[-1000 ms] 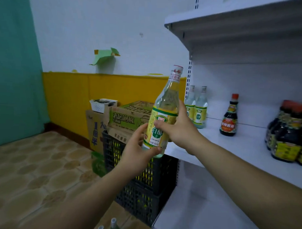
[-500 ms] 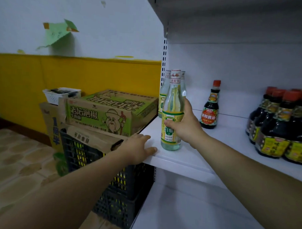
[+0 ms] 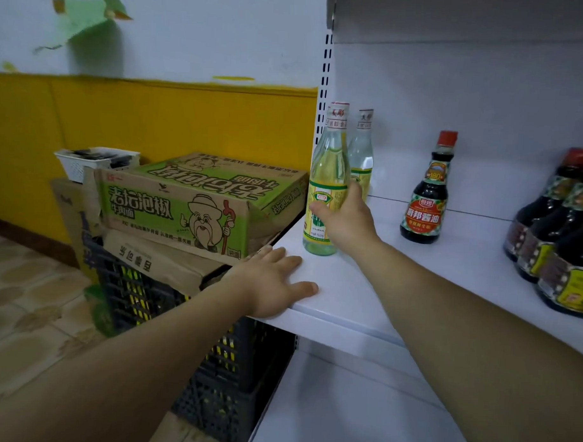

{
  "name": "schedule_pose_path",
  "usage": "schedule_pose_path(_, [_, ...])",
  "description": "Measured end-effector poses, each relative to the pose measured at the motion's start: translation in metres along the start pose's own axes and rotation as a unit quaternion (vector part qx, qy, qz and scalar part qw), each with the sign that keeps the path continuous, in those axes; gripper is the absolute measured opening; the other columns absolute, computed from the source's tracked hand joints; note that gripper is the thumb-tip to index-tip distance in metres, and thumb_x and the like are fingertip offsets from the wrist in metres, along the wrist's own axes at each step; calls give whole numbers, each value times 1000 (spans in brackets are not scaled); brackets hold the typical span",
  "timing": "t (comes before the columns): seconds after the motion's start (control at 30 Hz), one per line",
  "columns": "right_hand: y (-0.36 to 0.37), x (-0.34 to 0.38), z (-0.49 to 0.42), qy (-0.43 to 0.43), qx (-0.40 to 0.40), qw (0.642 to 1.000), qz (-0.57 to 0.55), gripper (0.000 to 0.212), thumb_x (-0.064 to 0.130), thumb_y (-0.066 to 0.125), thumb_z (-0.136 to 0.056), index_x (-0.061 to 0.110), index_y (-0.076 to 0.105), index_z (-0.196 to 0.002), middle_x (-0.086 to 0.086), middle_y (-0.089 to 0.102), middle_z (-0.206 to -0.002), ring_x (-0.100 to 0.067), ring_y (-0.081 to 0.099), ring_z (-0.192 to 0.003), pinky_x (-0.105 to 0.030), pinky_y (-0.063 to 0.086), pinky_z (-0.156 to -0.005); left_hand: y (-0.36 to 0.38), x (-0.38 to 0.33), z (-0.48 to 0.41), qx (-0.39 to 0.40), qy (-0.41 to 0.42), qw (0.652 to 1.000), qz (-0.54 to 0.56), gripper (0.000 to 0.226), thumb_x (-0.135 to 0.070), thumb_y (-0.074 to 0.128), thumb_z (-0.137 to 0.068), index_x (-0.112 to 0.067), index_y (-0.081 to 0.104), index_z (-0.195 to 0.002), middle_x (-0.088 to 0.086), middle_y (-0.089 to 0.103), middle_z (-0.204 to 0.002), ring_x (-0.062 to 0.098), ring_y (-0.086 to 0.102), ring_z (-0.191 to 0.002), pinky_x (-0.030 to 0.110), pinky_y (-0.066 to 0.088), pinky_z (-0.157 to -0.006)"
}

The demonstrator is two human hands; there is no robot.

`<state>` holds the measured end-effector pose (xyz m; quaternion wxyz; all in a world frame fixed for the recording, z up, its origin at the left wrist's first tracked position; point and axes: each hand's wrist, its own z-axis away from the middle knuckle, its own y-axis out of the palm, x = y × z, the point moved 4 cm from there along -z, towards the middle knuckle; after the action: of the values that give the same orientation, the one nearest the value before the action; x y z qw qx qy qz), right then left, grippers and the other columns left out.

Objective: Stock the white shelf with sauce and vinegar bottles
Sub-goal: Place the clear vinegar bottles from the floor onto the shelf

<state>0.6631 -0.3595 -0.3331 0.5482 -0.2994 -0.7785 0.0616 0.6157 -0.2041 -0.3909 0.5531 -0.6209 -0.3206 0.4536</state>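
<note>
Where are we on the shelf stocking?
Done: rear vinegar bottle, lone soy sauce bottle, dark sauce cluster at right. In hand: right hand grips a front vinegar bottle standing on the white shelf; left hand rests on its edge. Left: shelf gaps; remaining stock unseen.

The white shelf (image 3: 413, 284) has a flat board with bottles standing on it. Near its left end a clear vinegar bottle (image 3: 326, 189) with a yellow and green label stands upright. The right hand (image 3: 346, 216) is wrapped around it. Just behind it, by the back wall, stands another vinegar bottle (image 3: 362, 150). To the right, well apart, one dark sauce bottle (image 3: 428, 199) with a red cap stands alone. At the far right a bunch of dark bottles (image 3: 560, 237) stand close together. The left hand (image 3: 271, 283) lies flat on the front corner. A lower board (image 3: 359, 405) sits below. Beside the shelf, a black crate (image 3: 232, 367) stands on the tiled floor (image 3: 26, 310).
</note>
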Motion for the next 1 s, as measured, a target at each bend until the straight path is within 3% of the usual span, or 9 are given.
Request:
schedule_pose_path(0.27, [22, -13, -38, -9, -19, 1000, 22, 66, 40, 66, -88, 20, 32, -142, 0, 58, -130, -25, 57, -115, -43, 46, -97, 2, 2, -1, 4, 3, 1000, 7, 77, -73, 31, -86, -35, 13, -151, -5, 3, -161, 15, -3, -148, 38, 5, -119])
schedule_pose_path(0.8, [40, -27, -74, -9, -47, 999, 15, 59, 38, 64, -90, 17, 35, -137, 0, 59, -125, -24, 57, -113, -36, 43, -90, 3, 5, -1, -7, 4, 1000, 6, 75, -75, 29, -85, -40, 14, -149, -12, 3, -160, 11, -4, -147, 40, 10, -119])
schedule_pose_path(1.0, [45, -30, -81, -9, -61, 998, 26, 61, 41, 64, -89, 15, 34, -137, -3, 59, -126, -28, 57, -114, -39, 44, -90, 4, 5, -2, -16, 6, 1000, 10, 74, -74, 29, -84, -40, 16, -149, -11, 6, -160, 11, -3, -147, 41, 11, -118])
